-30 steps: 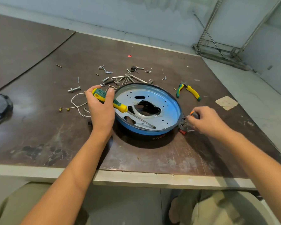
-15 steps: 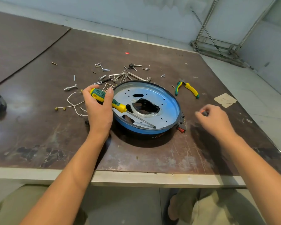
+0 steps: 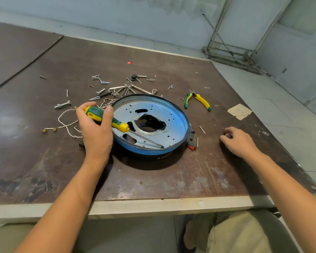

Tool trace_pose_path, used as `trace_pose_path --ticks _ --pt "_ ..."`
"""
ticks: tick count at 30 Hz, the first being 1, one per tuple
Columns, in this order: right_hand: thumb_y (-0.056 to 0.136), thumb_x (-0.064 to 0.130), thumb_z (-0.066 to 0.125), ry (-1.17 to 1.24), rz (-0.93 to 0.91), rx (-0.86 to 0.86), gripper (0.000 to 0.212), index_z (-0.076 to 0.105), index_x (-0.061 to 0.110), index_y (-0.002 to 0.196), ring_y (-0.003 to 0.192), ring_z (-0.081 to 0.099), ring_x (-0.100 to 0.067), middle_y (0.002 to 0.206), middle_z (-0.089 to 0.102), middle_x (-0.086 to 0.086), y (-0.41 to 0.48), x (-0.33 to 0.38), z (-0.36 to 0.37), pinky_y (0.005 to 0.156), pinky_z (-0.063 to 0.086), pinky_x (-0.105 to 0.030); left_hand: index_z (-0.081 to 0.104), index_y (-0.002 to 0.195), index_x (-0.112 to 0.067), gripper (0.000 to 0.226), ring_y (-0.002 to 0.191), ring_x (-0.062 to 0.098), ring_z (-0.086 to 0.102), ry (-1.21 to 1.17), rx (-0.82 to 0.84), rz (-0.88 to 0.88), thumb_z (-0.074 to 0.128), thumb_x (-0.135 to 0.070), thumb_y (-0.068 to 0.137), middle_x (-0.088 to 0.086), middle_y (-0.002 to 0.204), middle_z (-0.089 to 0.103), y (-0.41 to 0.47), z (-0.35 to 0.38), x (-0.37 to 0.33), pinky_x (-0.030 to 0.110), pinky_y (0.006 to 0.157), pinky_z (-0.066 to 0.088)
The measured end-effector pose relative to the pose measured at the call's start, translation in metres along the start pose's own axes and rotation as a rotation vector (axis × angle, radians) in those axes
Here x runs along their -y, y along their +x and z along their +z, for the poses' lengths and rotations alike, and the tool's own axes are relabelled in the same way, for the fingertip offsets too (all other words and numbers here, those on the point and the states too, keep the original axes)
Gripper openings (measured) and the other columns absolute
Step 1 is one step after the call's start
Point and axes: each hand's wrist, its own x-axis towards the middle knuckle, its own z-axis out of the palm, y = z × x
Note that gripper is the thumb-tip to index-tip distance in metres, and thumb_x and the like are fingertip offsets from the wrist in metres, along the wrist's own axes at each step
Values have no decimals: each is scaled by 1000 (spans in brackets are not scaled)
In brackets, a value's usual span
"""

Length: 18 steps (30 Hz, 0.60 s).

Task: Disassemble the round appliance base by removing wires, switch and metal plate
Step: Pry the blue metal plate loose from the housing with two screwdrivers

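Note:
The round appliance base, black with a blue rim, lies in the middle of the table. A silver metal plate with a ragged centre hole sits inside it. A red and black switch hangs at its right edge. My left hand grips a yellow-green screwdriver, whose shaft lies across the plate. To the right of the base, my right hand rests on the table with curled fingers pinching a small dark part. Loose white wires lie left of my left hand.
Several screws, bolts and metal clips are scattered behind the base. Yellow-green pliers lie at the back right, a paper scrap beyond them. A single screw lies by the switch. The table's front edge runs near my lap.
My right hand has drawn away from the switch to the right, carrying a small part, and now rests on the table. My left hand and the screwdriver have stayed put.

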Motion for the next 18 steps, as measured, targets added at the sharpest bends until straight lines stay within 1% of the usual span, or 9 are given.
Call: trace_pose_path --ticks 3,6,7,8,11,12,13,16,18 --pt "103 35 58 -7 -115 39 42 58 20 143 129 57 -31 142 62 -10 6 24 5 101 49 -43 44 121 -20 36 77 0 57 4 5 9 66 -30 95 -4 95 55 0 1 1 17 70 49" --pt "104 35 58 -12 -204 50 36 61 25 139 125 60 -28 140 63 -7 7 47 15 100 50 -42 45 122 -19 36 77 -1 57 2 7 7 66 -31 95 -6 94 55 0 1 1 17 70 49" --pt "104 36 59 -19 -225 44 35 62 26 137 121 61 -26 138 64 -6 7 53 19 96 52 -40 45 122 -19 37 76 -1 57 -1 5 6 66 -31 95 -6 94 55 0 1 1 16 70 49" --pt "104 36 59 -31 -242 31 34 62 26 136 114 62 -23 134 66 -4 5 58 23 89 52 -36 45 122 -19 37 76 -2 57 -2 4 5 66 -31 94 -6 94 56 0 1 1 16 69 49" --pt "104 40 57 -90 -270 -10 33 60 27 135 93 58 -14 122 69 -2 -1 68 33 67 44 -26 44 122 -19 37 76 -2 59 -1 5 6 67 -29 94 -6 95 56 0 2 0 16 69 49" --pt "105 42 55 -109 -281 -14 33 60 27 134 90 57 -13 120 69 -1 -3 69 34 62 42 -24 44 122 -19 37 77 -1 59 -3 4 8 67 -29 94 -5 95 57 0 2 -1 16 70 49" --pt "105 43 54 -114 -289 -11 33 60 27 134 90 56 -13 120 69 -1 -4 70 34 61 42 -24 45 122 -19 37 77 -2 59 -2 4 9 67 -29 94 -5 95 57 -1 2 -1 16 70 49" --pt "105 38 56 -65 -291 29 31 61 26 133 95 58 -14 123 69 -1 -8 70 27 73 48 -28 45 122 -20 38 78 -2 60 -1 9 7 67 -30 94 -4 96 58 -1 2 -1 16 70 49" --pt "106 32 56 13 -271 53 28 64 24 130 101 61 -15 125 69 -3 -11 71 22 82 51 -31 45 122 -19 38 78 -2 60 -7 11 4 67 -30 94 -5 96 58 -2 2 -1 16 70 49"
